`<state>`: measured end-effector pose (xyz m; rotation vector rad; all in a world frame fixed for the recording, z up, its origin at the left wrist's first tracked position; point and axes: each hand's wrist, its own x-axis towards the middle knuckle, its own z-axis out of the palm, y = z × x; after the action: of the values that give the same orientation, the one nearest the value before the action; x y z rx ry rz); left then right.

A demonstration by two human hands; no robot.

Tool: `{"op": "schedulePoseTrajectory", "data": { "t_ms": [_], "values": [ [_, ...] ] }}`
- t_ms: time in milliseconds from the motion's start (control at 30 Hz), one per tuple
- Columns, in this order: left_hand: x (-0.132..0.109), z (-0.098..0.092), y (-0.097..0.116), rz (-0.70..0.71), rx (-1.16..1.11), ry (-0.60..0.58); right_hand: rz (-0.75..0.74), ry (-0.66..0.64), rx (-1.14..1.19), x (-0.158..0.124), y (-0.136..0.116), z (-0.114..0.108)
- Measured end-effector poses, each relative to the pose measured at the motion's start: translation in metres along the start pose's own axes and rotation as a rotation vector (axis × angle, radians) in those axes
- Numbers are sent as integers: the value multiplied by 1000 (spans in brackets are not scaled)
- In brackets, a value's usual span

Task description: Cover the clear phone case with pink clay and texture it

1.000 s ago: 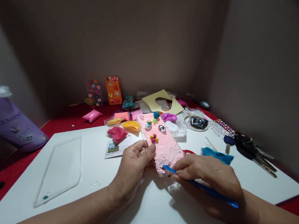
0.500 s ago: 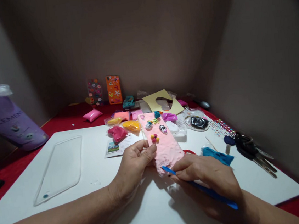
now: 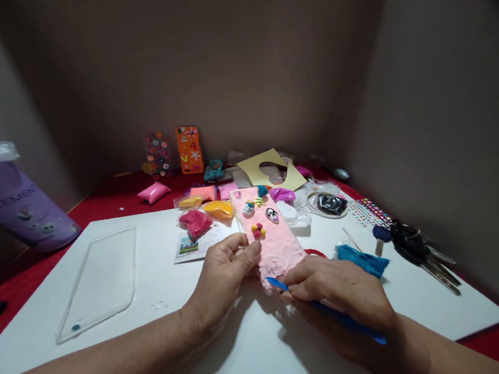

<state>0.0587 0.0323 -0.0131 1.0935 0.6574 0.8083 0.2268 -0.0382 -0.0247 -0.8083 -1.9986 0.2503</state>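
Note:
A phone case covered in pink clay is tilted up in my left hand, thumb on its front face and fingers behind its left edge. Small clay shapes decorate its upper half, among them a red-and-yellow flower and a black-and-white piece. My right hand is closed round a blue modelling tool. The tool's tip touches the rough clay at the case's lower edge. Part of the lower right corner is hidden by my right fingers.
A clear phone case lies left on the white board. Clay packets sit behind my left hand. At right are a teal packet, keys and rhinestones. A purple tumbler leans at far left.
My right hand and the blue tool have shifted slightly left, the tip moving along the lower edge of the pink case. My left hand keeps its hold.

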Motion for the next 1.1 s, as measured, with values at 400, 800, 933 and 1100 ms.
{"op": "schedulePoseTrajectory", "data": {
  "t_ms": [400,800,933,1100],
  "values": [
    [-1,1,3,13,-9,9,1,9,14,4,-4,-2],
    [-1,1,2,-22,-46,13,-14,32,23,4,-4,-2],
    [-1,2,2,-12,-39,24,-1,2,27,3,-3,-2],
    [0,2,1,3,-64,10,-2,31,-8,2,-3,-1]
  ]
}}
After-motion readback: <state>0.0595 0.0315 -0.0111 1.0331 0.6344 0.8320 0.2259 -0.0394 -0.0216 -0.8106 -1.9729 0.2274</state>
